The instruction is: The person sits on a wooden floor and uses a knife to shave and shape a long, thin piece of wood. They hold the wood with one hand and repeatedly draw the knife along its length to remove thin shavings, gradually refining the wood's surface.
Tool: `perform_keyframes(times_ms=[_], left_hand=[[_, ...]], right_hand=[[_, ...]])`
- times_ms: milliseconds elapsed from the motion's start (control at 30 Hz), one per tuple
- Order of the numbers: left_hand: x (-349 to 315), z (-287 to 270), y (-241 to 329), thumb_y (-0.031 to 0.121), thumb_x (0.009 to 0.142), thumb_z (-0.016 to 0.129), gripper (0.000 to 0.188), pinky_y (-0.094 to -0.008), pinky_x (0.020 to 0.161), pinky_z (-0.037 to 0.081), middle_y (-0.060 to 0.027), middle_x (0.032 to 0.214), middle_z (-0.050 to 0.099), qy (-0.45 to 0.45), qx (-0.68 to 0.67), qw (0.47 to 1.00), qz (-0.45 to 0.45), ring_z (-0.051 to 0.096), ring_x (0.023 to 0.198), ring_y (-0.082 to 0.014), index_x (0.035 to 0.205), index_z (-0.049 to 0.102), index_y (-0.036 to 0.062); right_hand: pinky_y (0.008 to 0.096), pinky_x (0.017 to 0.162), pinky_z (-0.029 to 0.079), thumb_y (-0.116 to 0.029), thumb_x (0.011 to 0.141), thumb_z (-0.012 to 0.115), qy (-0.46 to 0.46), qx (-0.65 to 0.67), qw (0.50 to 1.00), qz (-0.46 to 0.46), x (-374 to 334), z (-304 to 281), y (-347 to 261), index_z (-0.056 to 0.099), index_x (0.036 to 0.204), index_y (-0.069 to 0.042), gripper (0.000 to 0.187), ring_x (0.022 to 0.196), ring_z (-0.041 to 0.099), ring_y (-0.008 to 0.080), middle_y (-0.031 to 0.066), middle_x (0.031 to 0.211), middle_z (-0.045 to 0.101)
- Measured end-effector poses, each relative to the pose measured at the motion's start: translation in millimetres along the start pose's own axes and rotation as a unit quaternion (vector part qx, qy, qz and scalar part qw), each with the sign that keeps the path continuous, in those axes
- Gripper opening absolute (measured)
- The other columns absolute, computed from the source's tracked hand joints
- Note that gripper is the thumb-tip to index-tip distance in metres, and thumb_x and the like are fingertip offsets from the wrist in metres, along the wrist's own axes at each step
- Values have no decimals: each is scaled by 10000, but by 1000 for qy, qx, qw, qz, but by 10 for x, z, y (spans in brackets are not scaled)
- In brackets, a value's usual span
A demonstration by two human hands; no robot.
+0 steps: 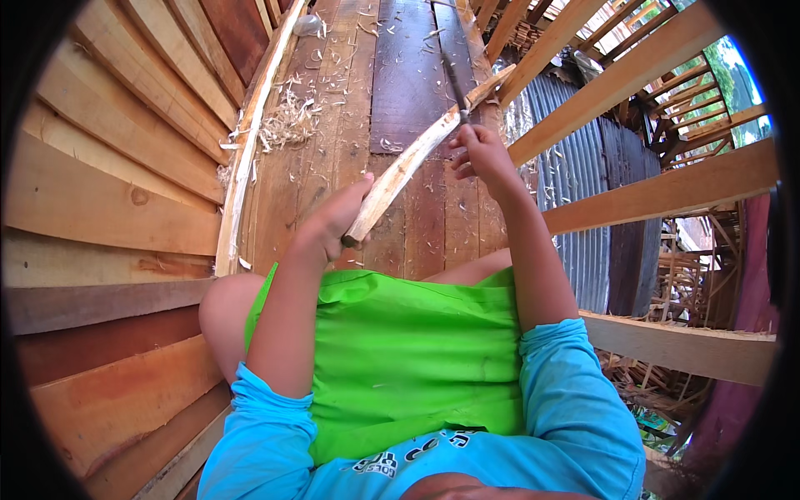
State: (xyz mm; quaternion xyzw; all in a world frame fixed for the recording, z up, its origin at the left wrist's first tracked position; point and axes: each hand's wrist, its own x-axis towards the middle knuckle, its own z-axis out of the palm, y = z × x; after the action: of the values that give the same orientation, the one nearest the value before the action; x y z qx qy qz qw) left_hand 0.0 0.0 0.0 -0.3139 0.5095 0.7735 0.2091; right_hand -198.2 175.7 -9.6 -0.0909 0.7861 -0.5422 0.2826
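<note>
Left hand clenched round lower end of pale wooden stick, right hand gripping dark blade against it, shavings on plank floor

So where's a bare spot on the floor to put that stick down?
The dark wet-looking plank ahead of the right hand is mostly bare, with only a few chips. The boards between the stick and the green shorts are fairly open too. It is crowded by the shavings pile along the pale curved strip at left.
</note>
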Motion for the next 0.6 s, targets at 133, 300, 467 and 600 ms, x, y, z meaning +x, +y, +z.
perform_keyframes(times_ms=[133,300,467,600], left_hand=[[24,-11,36,524,1010,283,530,-225,333,306,26,563,475,-62,-35,997,5,408,362,-79,996,553,68],[-95,-47,161,516,1012,294,537,-211,331,300,23,560,471,-69,-57,996,20,400,356,-72,995,550,45],[-331,28,182,493,1018,315,531,-209,322,271,29,532,443,-16,-27,998,59,376,341,-63,984,561,24],[-418,117,123,493,1017,323,541,-212,325,269,20,528,443,35,-12,998,59,367,333,-70,974,576,18]], right_hand=[[223,556,396,-195,953,591,-87,-190,955,-210,-247,-7,-77,590,1021,-8,199,639,486,55,-26,737,551],[337,670,496,-244,896,654,-120,-136,941,-285,-345,192,-87,627,1023,2,278,689,620,179,136,789,650],[338,640,480,-285,890,662,-87,-191,945,-251,-391,153,-196,634,982,15,315,681,617,185,128,734,645],[291,594,430,-334,904,655,-49,-202,957,-200,-363,143,-199,623,996,34,381,655,531,114,59,736,614]])
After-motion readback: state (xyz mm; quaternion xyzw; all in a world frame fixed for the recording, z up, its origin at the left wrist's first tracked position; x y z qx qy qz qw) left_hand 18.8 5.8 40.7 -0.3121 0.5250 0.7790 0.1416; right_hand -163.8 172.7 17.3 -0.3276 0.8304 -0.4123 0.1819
